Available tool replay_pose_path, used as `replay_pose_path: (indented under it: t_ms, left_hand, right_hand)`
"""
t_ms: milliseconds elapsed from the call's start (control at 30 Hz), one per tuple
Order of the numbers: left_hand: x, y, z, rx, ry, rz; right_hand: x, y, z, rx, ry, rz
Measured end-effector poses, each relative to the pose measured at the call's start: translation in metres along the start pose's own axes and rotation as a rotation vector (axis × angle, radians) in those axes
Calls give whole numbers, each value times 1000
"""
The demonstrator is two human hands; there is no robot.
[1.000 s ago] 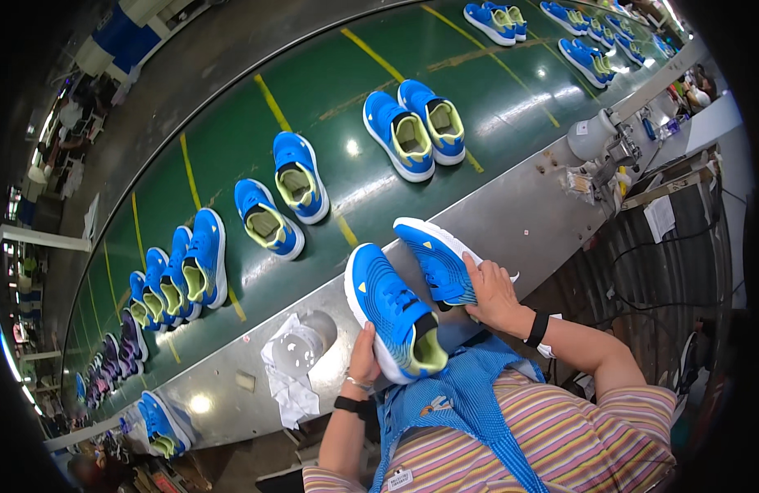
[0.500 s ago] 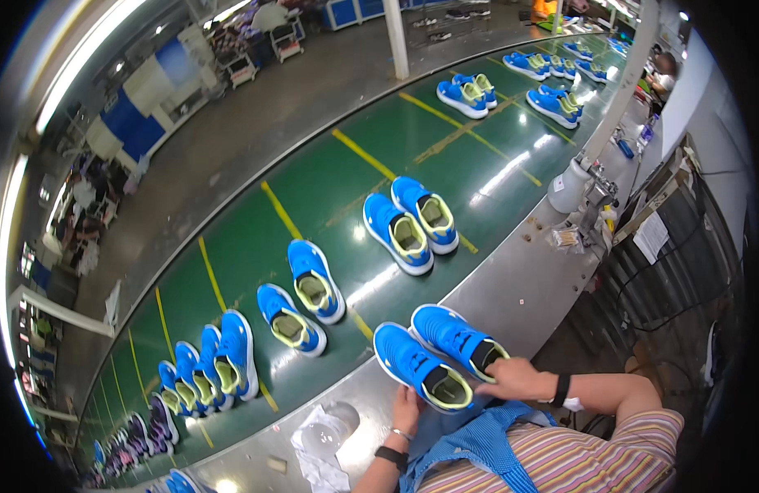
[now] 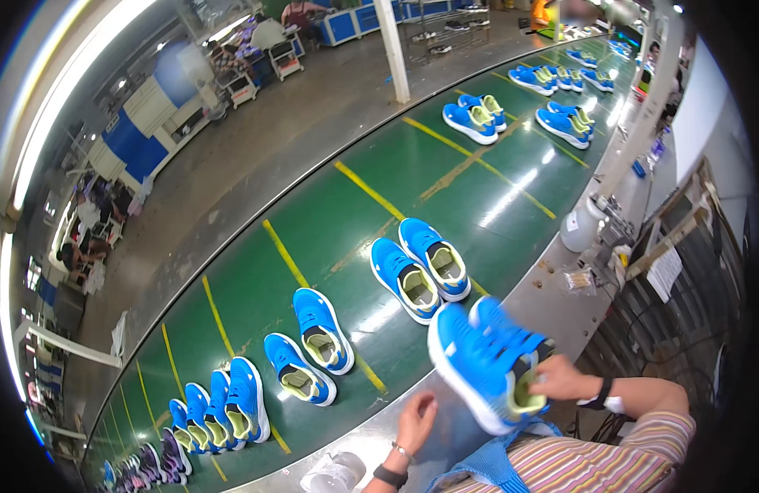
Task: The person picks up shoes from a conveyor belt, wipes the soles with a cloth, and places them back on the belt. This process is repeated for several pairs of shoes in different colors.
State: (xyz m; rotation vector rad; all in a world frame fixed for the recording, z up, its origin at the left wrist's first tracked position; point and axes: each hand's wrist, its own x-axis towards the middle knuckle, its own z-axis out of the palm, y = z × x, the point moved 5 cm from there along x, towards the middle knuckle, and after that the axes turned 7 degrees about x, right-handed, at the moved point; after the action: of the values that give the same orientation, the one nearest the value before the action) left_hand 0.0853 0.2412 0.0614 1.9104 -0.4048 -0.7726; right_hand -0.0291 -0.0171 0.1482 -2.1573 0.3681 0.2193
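Note:
My right hand [image 3: 565, 380] grips a pair of blue sneakers [image 3: 476, 358] at the heel openings, with lime-green linings and white soles. The held pair is tilted, toes pointing away, above the metal ledge, and partly blurred. One shoe largely covers the other. To the left of the pair, my left hand [image 3: 415, 423] is off the shoes, its fingers loosely bent and holding nothing. Just beyond the held pair, another pair of blue sneakers [image 3: 406, 281] stands on the green conveyor belt [image 3: 338, 238].
More blue sneakers [image 3: 314, 333] stand along the belt, with dark purple shoes [image 3: 172, 456] at its lower left. On the metal ledge [image 3: 552, 283] are a white bottle [image 3: 580, 226] at right and a clear plastic cup-like thing [image 3: 334, 472] near my left wrist. A white post [image 3: 393, 57] rises behind the belt.
My left hand has let go of the sneakers and moved off them. The right hand has raised the pair, tilting it and bringing the two shoes together. The whole view has shifted somewhat.

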Motion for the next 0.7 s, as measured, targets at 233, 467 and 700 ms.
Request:
replay_pose_path:
  t_ms: [233,467,700]
  left_hand:
    - [178,100,11,940,156,250]
    - [251,67,46,810,-104,38]
    - [72,117,-31,711,21,273]
  right_hand:
    - [183,39,-127,-161,471,-109]
    - [329,123,-136,-528,535,213]
    - [318,-14,-70,87,396,-436]
